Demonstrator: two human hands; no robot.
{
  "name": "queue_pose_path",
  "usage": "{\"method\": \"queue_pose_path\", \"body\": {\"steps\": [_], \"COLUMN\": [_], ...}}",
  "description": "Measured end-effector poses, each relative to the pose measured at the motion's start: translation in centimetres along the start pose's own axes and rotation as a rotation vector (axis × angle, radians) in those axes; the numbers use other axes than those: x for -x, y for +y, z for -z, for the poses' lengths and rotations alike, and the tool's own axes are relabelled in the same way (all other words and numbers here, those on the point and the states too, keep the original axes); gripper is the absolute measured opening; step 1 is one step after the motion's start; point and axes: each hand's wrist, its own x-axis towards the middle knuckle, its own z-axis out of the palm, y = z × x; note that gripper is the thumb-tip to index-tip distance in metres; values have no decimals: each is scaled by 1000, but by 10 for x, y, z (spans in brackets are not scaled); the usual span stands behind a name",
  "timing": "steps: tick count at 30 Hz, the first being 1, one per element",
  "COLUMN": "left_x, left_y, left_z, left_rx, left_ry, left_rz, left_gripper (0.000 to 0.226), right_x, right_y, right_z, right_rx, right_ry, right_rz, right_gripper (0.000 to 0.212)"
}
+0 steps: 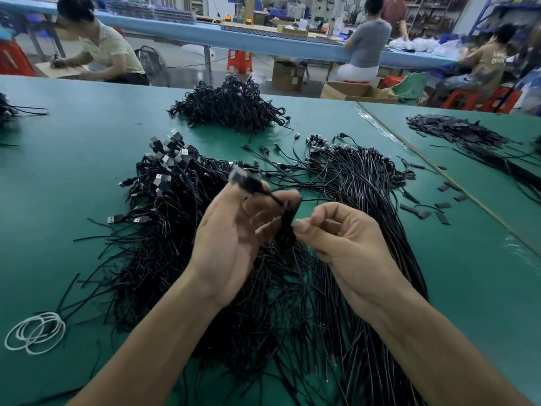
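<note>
while the left hand is raised over the table with its palm turned inward, its curled fingers grip a black cable whose plug sticks up past the fingertips, blurred. from the plug the cable runs down and to the right across the fingers into a dark, thicker stretch that sits between the two hands. the right hand is just beside it, fingers curled in and thumb stretched to the left so that its tip touches that dark stretch. whether the thumb and forefinger really pinch it cannot be told, as the spot is dark and smeared. the two hands are close together, nearly meeting at the cable, both held above the piles rather than resting on them.

under the wrists lies a wide spread of black cables: a left pile with its plugs bunched at the far end, and a right pile with smaller plugs fanned out at the top. farther back sits a tangled heap of the same cables. a few white loops lie near the left edge. short black strips are scattered to the right, near the seam with a second table that carries more dark strips. beyond, people sit at long blue benches.
</note>
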Motion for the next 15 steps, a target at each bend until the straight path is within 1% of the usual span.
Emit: {"method": "queue_pose_path", "body": {"steps": [2, 4, 5, 6, 8, 10, 11, 13, 14, 15], "left_x": [3, 6, 7, 8, 8, 8, 7, 5, 5, 5], "left_y": [-1, -5, -8, -11, -15, -19, -20, -24, -25, -24], "left_z": [-2, -3, -2, -1, 0, 0, 0, 3, 3, 2], "left_rx": [-151, -390, -497, -603, -820, -957, -1007, -1097, -1110, -1075], "left_ry": [-23, -68, -99, -117, -125, -142, -148, -137, -130, -127], "left_rz": [-50, -150, -211, -263, -309, -252, -201, -139, -98, -29], "left_gripper": [26, 15, 14, 18, 20, 20, 24, 42, 51, 58], "right_x": [-2, -4, -5, -7, -10, -11, -11, -9, -8, -6], "right_y": [1, 2, 2, 2, 1, -1, -2, -1, 0, 2], "right_z": [3, 5, 6, 7, 10, 12, 13, 11, 9, 8], "right_rx": [-68, -66, -39, -6, 65, 117, 138, 173, 183, 186], "right_ry": [26, 64, 86, 108, 155, 176, 167, 136, 126, 117], "right_rz": [-41, -67, -66, -54, 12, 102, 138, 189, 203, 212], "right_gripper": [22, 21, 20, 21, 27, 33, 34, 33, 32, 29]}}
